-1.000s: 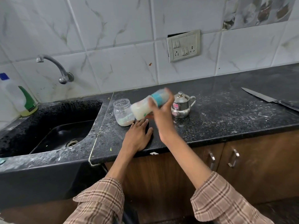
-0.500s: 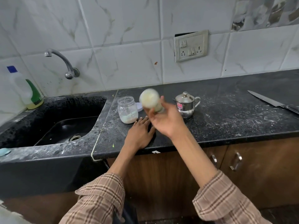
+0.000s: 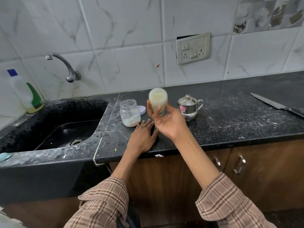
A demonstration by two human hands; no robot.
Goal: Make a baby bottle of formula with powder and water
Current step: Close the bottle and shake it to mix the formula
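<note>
The translucent plastic baby bottle (image 3: 158,99) filled with pale, creamy-yellow liquid is held up above the black speckled stone worktop (image 3: 230,122), tipped so its round base faces the camera and its top end points away, hidden behind the right hand (image 3: 169,124). That hand wraps its fingers around the bottle's lower body in a firm grip. The left hand (image 3: 143,137) lies flat and open on the worktop, palm down, holding nothing, just in front of the clear glass jar (image 3: 130,112) with a little whitish powder in the bottom and its mouth uncovered. A round white lid (image 3: 142,109) lies just behind the jar.

The step looks like shaking to mix the formula, so the task seems near its end. The risks, as I judge them: the smooth wet-looking plastic could slip from a one-handed hold, or liquid could leak if the cap, which I cannot see, is not tight. A wide swing might also knock the open jar or the small shiny steel lidded pot (image 3: 189,107) standing just right of the hand.

Farther out, a long steel knife (image 3: 273,104) lies on the dusty, powder-streaked worktop, well apart, and a matt black sink (image 3: 54,129) sits to the left
</note>
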